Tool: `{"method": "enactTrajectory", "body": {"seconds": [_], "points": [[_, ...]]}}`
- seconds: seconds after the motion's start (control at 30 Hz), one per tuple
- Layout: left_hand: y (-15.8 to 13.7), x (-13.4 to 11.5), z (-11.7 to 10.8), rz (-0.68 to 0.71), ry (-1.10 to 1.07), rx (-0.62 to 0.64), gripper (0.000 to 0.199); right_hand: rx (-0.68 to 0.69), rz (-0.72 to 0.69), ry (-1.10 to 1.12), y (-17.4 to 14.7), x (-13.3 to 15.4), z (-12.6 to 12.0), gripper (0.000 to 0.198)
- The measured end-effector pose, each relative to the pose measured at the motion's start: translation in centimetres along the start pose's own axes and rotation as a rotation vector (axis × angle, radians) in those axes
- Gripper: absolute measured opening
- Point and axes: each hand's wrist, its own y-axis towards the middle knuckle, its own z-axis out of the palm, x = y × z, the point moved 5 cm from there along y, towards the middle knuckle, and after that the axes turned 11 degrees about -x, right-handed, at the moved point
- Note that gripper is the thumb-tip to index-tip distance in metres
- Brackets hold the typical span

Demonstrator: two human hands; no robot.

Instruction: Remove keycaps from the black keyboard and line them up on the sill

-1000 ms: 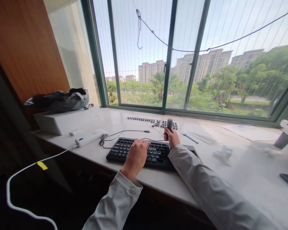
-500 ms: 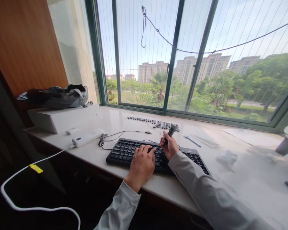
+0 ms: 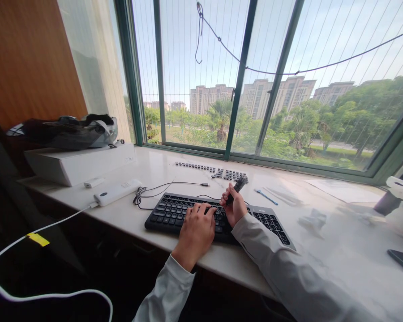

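Black flat keyboard (image 3: 174,212) under hands, dark tool (image 3: 237,187) gripped.

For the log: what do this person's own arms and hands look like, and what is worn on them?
Both arms wear long, loose sleeves of pale grey-white fabric, plain with no visible markings, ending in simple cuffs at the wrists. The left hand and right hand are bare: no gloves. No rings, watch or cables show on them from this view.

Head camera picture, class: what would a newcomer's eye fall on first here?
First the large green-framed window filling the back, with tower blocks and trees behind. Then the flat black computer keyboard on the pale stone sill, the left hand resting on its keys and the right hand gripping a small dark tool.
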Motion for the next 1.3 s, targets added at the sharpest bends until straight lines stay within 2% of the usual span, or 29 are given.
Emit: {"method": "enactTrajectory", "body": {"seconds": [0.4, 0.6, 0.83, 1.3], "points": [[-0.1, -0.1, -0.1, -0.009, 0.003, 0.011, 0.03, -0.091, -0.024, -0.019, -1.1, -0.2, 0.3, 0.041], [-0.1, -0.1, -0.1, -0.013, -0.003, 0.02, 0.03, -0.124, 0.049, -0.02, -1.1, 0.0, 0.1, 0.039], [-0.2, -0.1, -0.2, -0.011, -0.01, 0.015, 0.03, -0.127, 0.12, 0.023, -1.4, 0.4, 0.2, 0.038], [0.0, -0.1, -0.3, -0.015, -0.004, 0.03, 0.033, -0.065, 0.067, -0.036, -1.2, -0.1, 0.5, 0.041]]}}
